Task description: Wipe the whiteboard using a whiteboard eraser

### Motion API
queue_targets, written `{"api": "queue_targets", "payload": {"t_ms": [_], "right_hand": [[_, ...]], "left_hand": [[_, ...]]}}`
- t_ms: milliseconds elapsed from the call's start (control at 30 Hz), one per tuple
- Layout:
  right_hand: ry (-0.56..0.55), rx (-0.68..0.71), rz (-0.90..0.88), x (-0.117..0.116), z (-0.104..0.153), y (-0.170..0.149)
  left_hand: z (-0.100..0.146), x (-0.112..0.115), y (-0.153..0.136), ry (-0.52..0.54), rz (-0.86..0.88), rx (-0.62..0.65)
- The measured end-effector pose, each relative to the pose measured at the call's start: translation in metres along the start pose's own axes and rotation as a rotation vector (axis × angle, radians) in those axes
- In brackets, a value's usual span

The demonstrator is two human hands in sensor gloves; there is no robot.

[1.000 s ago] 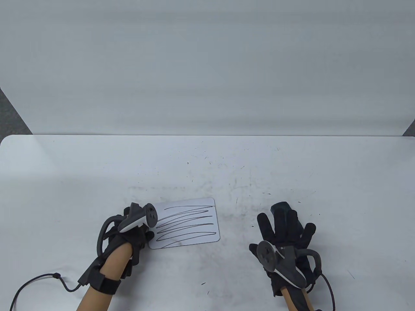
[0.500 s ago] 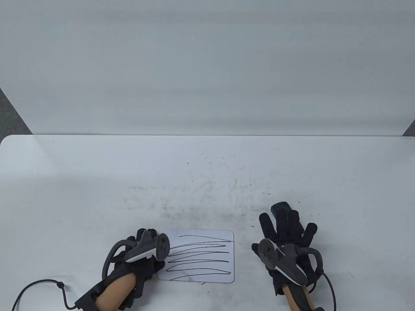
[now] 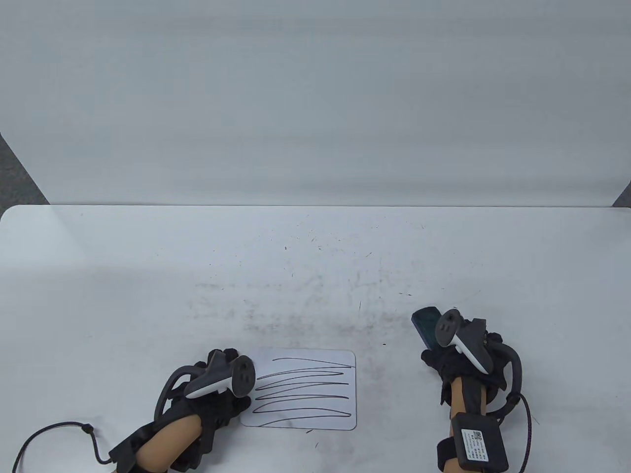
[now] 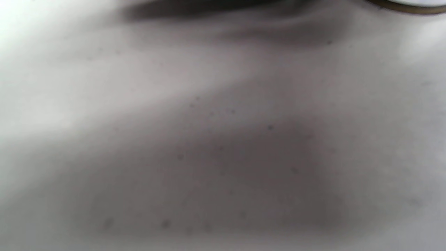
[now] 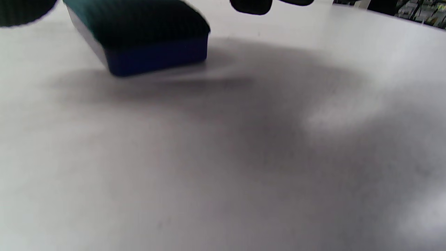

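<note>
From the table view I see the whiteboard (image 3: 305, 389) lying flat at lower centre of the frame, covered in black zigzag scribble. My left hand (image 3: 217, 389) rests on its left edge; I cannot tell how the fingers lie under the tracker. At lower right, my right hand (image 3: 458, 357) grips the whiteboard eraser (image 3: 426, 327), which sticks out toward upper left. In the right wrist view the eraser (image 5: 139, 35) sits at upper left above the white table (image 5: 223, 157).

No readable text; tiny illegible print on the right wrist module's label (image 3: 477, 439).
</note>
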State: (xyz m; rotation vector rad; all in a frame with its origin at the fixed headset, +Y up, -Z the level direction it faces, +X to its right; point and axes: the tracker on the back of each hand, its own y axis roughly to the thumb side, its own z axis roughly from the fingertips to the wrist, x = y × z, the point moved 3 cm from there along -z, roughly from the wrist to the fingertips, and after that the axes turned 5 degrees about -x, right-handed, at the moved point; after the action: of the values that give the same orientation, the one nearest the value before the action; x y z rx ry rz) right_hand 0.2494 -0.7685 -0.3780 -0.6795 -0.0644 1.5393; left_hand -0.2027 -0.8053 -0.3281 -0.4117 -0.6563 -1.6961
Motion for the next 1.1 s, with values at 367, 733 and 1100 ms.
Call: {"api": "queue_targets", "payload": {"t_ms": [367,733,1100], "right_hand": [[-0.059,-0.018,-0.070,-0.015,-0.007,-0.004],[-0.173,0.018,-0.164,-0.006,0.002,-0.019],[-0.414,0.259,-0.751,0.030,0.039,-0.036]], "left_hand": [[0.000,0.002,0.000,-0.005,0.031,0.021],[0.000,0.003,0.000,-0.010,0.046,0.033],[-0.001,0.003,-0.001,-0.009,0.054,0.037]]}}
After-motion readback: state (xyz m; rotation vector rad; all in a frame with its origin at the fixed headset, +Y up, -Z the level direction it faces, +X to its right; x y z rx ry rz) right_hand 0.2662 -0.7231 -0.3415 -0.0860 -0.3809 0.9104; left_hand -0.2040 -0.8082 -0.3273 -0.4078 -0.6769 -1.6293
